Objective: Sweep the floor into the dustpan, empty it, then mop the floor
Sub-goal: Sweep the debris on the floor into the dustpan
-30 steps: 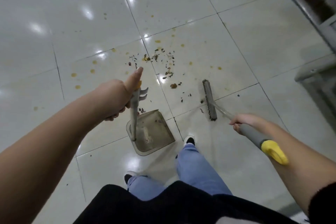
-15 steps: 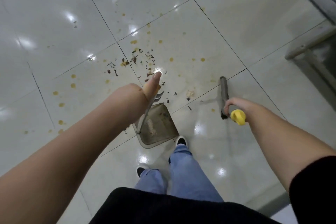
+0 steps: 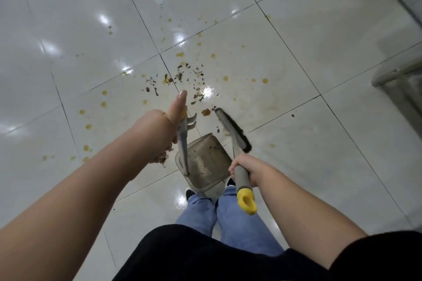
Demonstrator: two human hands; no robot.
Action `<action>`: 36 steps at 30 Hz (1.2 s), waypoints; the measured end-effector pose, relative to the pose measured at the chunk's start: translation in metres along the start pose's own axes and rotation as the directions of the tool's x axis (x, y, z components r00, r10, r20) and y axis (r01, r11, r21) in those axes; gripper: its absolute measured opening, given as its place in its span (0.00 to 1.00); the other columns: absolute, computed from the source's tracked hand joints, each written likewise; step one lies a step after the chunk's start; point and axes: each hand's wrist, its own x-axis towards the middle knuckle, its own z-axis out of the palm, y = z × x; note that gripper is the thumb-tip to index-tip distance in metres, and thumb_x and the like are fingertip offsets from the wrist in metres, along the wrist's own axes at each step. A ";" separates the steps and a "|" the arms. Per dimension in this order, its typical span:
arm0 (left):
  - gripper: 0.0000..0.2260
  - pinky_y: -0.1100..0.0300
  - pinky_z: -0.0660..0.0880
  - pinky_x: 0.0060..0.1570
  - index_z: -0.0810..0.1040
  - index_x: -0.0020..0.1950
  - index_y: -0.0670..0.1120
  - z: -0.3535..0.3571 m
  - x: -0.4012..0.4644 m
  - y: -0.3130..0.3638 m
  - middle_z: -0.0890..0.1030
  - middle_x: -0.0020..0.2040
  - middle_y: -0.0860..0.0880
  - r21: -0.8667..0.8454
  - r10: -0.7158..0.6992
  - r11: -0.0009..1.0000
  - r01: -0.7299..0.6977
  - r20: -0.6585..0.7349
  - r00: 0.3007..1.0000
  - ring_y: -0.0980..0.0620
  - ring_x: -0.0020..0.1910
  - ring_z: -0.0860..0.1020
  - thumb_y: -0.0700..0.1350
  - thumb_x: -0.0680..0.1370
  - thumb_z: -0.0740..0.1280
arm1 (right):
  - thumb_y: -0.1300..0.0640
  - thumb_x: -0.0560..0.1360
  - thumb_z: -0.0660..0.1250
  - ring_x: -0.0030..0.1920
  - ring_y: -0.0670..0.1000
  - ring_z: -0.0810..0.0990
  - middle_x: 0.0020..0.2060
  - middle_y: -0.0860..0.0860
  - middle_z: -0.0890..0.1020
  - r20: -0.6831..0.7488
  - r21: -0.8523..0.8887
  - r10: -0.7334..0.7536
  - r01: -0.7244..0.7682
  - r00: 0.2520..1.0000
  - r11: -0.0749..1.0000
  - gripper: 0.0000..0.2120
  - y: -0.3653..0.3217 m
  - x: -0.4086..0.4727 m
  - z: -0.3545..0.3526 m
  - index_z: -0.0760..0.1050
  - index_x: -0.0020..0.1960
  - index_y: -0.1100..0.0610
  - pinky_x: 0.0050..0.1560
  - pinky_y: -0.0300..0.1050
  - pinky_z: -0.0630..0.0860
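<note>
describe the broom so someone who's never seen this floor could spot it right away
On the white tiled floor, look just right of the grey dustpan. The broom slants up from the right hand; unlike the dustpan's plain grey handle, its grip ends in a yellow cap and its head has dark bristles.

Glossy white tiled floor carries scattered dry leaf debris, yellowish spots, a translucent dustpan and the broom head.

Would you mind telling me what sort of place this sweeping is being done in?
Probably an indoor room, perhaps a kitchen or canteen, though I cannot be sure: glossy pale floor tiles, spilled scraps and yellowish stains, and a metal-framed fixture at the right edge.
</note>
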 end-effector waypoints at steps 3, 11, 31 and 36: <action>0.27 0.63 0.65 0.20 0.72 0.38 0.38 -0.001 0.000 -0.009 0.69 0.27 0.46 0.019 -0.042 0.999 0.041 0.040 0.998 0.51 0.23 0.66 0.58 0.80 0.49 | 0.69 0.75 0.59 0.16 0.52 0.73 0.19 0.56 0.75 -0.017 0.048 0.026 -0.026 1.000 0.999 0.09 0.000 0.001 0.004 0.68 0.36 0.65 0.20 0.35 0.72; 0.34 0.67 0.64 0.17 0.74 0.34 0.40 -0.002 0.004 -0.033 0.70 0.24 0.48 0.062 0.123 0.990 -0.129 0.091 0.988 0.53 0.19 0.66 0.68 0.74 0.45 | 0.64 0.77 0.59 0.31 0.49 0.70 0.15 0.49 0.74 -0.154 0.139 -0.197 0.219 0.968 0.966 0.33 0.010 -0.017 -0.019 0.73 0.12 0.57 0.34 0.40 0.67; 0.37 0.65 0.62 0.19 0.71 0.29 0.41 0.055 0.018 0.114 0.66 0.21 0.50 -0.031 -0.035 0.999 0.035 -0.016 0.999 0.53 0.19 0.63 0.74 0.68 0.46 | 0.66 0.78 0.51 0.11 0.48 0.69 0.11 0.53 0.69 -0.370 0.084 -0.090 0.129 0.925 0.988 0.15 -0.023 -0.023 -0.266 0.64 0.33 0.61 0.18 0.37 0.67; 0.36 0.66 0.62 0.19 0.70 0.29 0.41 0.067 0.021 0.128 0.66 0.21 0.47 0.004 -0.065 0.998 0.065 -0.029 0.997 0.51 0.18 0.63 0.73 0.69 0.47 | 0.67 0.76 0.52 0.23 0.54 0.70 0.13 0.55 0.69 -0.216 -0.042 0.044 -0.055 0.975 0.998 0.17 -0.019 -0.018 -0.229 0.66 0.29 0.62 0.31 0.41 0.66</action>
